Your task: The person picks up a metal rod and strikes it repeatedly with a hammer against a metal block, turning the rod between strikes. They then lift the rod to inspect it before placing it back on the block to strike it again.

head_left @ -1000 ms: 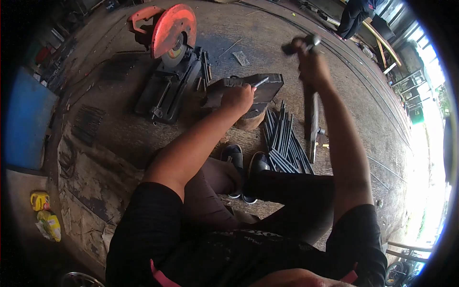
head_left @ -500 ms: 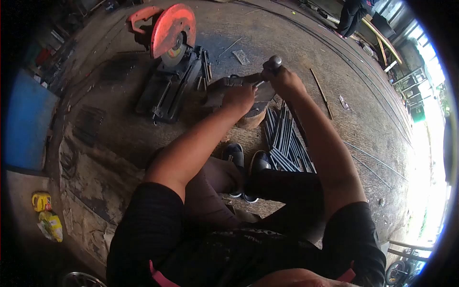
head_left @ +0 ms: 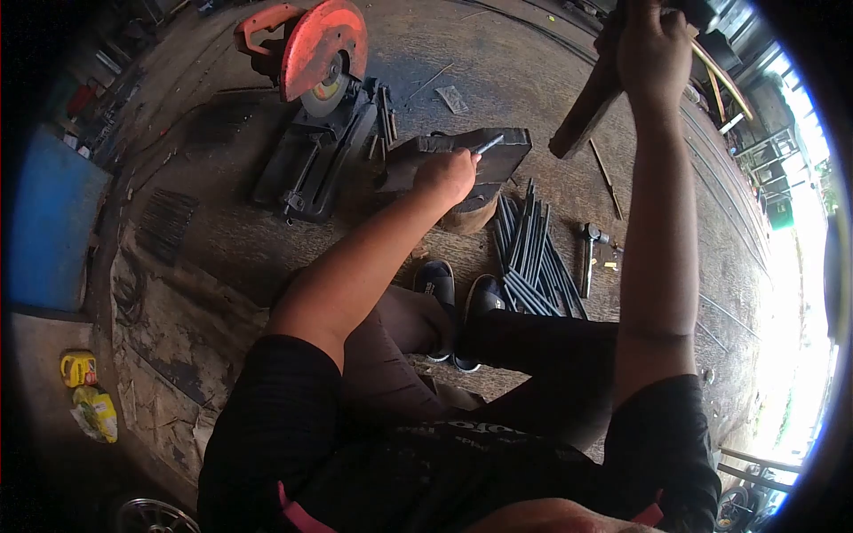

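Note:
My left hand (head_left: 447, 178) is closed around a short metal rod (head_left: 490, 144), whose tip lies over the top of a dark steel block (head_left: 506, 158). That block rests on a wooden stump (head_left: 471, 216) in front of my feet. High at the upper right, my right hand (head_left: 656, 58) grips a hammer by its thick wooden handle (head_left: 582, 115). The hammer's dark head shows only partly past the hand. Beside the stump lies a pile of cut metal rods (head_left: 533, 253). A second hammer (head_left: 589, 258) with a metal handle lies on the floor right of the pile.
A red cut-off saw (head_left: 324, 53) stands left of the block. Bundled thin rods (head_left: 166, 224) lie at the left, near a blue panel (head_left: 58, 226). A yellow container (head_left: 78, 369) sits at the lower left. Long bars (head_left: 724, 191) run along the right floor.
My right hand has swung up and to the right with the hammer, away from the block. The block and the second hammer have come into view. My left hand stays at the rod.

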`<state>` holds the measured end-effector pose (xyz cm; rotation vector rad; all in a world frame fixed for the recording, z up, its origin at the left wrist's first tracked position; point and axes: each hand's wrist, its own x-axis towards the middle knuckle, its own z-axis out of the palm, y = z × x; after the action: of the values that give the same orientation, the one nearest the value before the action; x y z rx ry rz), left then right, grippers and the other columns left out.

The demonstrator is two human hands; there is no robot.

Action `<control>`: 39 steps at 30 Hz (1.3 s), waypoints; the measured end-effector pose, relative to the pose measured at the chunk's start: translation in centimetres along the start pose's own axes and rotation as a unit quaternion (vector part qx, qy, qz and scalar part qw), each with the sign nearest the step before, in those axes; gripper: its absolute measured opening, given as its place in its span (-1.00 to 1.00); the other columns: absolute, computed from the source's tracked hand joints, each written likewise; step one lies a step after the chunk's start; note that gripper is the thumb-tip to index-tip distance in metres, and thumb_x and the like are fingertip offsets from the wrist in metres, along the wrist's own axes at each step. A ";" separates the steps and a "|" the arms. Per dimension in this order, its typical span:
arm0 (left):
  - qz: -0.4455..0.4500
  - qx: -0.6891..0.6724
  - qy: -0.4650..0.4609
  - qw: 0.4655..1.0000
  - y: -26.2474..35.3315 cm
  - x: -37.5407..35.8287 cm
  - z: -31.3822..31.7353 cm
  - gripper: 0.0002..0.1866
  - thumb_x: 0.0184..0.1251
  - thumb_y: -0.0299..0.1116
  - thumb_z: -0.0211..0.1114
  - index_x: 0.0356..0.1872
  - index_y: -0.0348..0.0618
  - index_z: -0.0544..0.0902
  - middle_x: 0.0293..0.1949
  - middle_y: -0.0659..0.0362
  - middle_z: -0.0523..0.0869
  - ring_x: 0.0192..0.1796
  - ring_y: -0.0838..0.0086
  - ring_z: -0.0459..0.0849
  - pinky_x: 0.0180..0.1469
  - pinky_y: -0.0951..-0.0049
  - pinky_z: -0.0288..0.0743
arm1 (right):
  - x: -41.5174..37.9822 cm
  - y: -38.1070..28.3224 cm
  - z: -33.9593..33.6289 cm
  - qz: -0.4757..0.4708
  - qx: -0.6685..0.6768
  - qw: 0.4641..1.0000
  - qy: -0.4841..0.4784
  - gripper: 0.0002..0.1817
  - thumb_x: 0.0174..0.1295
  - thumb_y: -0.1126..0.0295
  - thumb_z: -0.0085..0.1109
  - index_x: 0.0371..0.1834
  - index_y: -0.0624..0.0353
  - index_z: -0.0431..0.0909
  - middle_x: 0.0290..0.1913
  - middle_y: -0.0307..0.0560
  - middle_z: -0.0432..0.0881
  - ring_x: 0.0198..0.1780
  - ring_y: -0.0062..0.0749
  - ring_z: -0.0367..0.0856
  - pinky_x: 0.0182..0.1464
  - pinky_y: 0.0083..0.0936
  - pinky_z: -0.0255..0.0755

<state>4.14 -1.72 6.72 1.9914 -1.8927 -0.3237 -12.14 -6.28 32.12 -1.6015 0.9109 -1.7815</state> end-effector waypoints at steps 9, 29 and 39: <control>-0.005 0.002 -0.007 1.000 -0.1 0.7 0.8 -0.51 0.47 -0.02 -0.06 -0.14 -0.24 0.67 -0.19 -0.17 0.71 -0.13 -0.10 0.69 -0.08 -0.04 0.53 | -8.7 13.7 -1.6 0.259 -0.394 0.836 -0.282 -0.41 0.23 -0.13 0.05 0.01 0.19 0.60 -0.12 0.31 0.65 -0.05 0.07 0.66 0.06 -0.16 0.47; -0.034 -0.001 -0.073 0.997 1.0 1.5 -0.3 -0.47 0.52 0.00 -0.17 -0.11 -0.25 0.65 -0.13 -0.21 0.69 -0.03 -0.10 0.67 0.03 -0.03 0.51 | -9.9 17.4 -0.2 0.149 -0.454 0.834 -0.275 -0.39 0.25 -0.14 0.03 -0.02 0.25 0.61 -0.19 0.24 0.68 -0.07 0.11 0.67 -0.07 -0.16 0.54; -0.085 -0.101 -0.155 0.979 1.4 1.6 -2.2 -0.34 0.53 0.07 -0.24 -0.33 -0.34 0.65 -0.43 -0.17 0.70 -0.42 0.06 0.72 -0.32 0.07 0.57 | -2.5 7.6 -3.1 -0.009 -0.343 0.924 -0.168 -0.43 0.28 -0.15 0.08 -0.23 0.27 0.59 -0.58 -0.03 0.59 -0.54 -0.31 0.65 -0.45 -0.38 0.52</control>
<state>3.88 -3.10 9.47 2.0587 -1.7770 -0.8832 -15.10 -8.61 24.40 -2.2541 1.4408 -1.1773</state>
